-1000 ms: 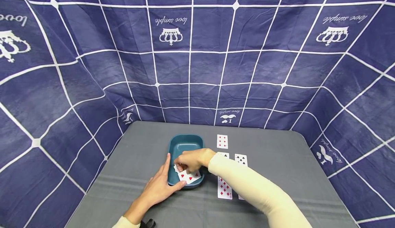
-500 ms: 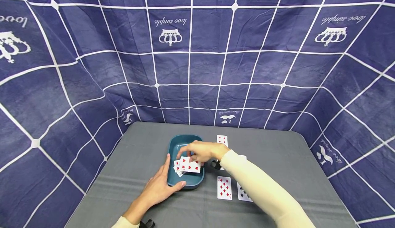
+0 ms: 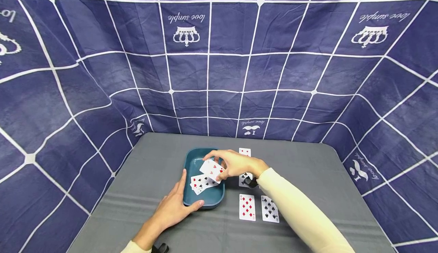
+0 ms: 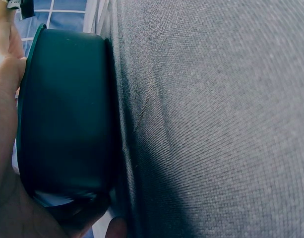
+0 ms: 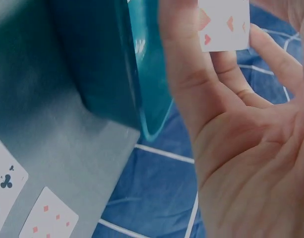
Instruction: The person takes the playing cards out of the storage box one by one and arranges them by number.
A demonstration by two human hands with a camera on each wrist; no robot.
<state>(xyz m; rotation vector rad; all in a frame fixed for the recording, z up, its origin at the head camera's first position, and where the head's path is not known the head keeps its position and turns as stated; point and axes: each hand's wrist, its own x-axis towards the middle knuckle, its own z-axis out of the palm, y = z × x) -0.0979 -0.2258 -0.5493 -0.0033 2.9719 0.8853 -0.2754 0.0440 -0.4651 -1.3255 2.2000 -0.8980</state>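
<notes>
Right hand [image 3: 237, 163] pinching a hearts card [image 3: 210, 170], I hold it over the teal tray [image 3: 213, 199], left of the laid-out cards [image 3: 247, 207].

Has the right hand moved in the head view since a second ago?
Yes. The right hand has moved rightward and somewhat up the picture, judged against the near diamond card lying on the table.
</notes>
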